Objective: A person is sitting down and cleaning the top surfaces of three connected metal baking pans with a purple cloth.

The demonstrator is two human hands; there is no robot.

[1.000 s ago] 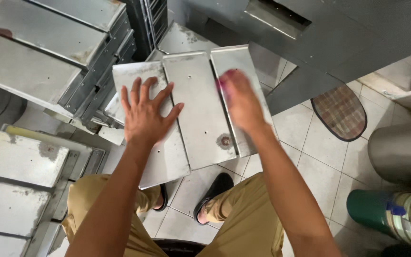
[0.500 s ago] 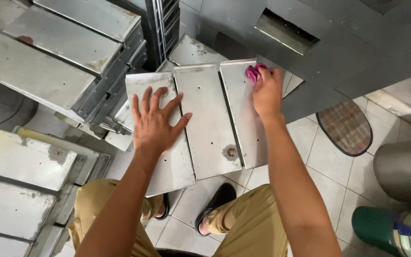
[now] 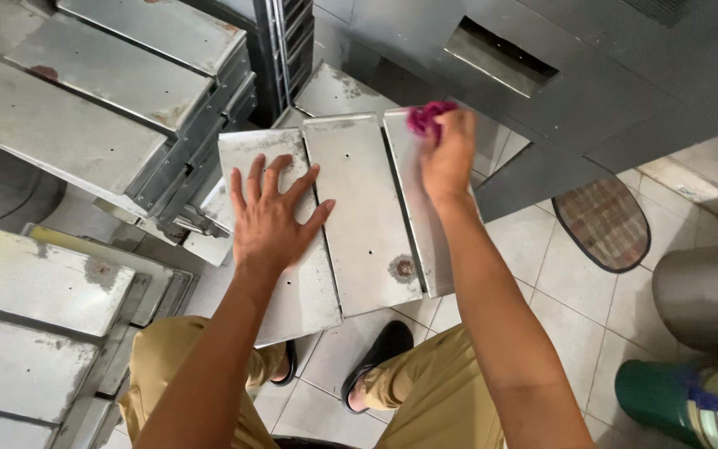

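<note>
- The left hand [image 3: 272,218] lies flat, fingers spread wide, on the left panel of a grey metal tray [image 3: 359,208] held over the person's knees.
- The right hand [image 3: 446,158] has its fingers closed around a magenta cloth [image 3: 424,118], pressed against the tray's right panel near the far edge, at about 1 o'clock from the left hand.
- Stacked metal trays [image 3: 101,108] stand at 10 o'clock.
- An oval mat [image 3: 607,223] lies on the tiled floor at 3 o'clock.

One camera sits on the person's head. It looks straight down, from close up, at the metal tray [image 3: 351,212] and tiled floor [image 3: 558,274].
</note>
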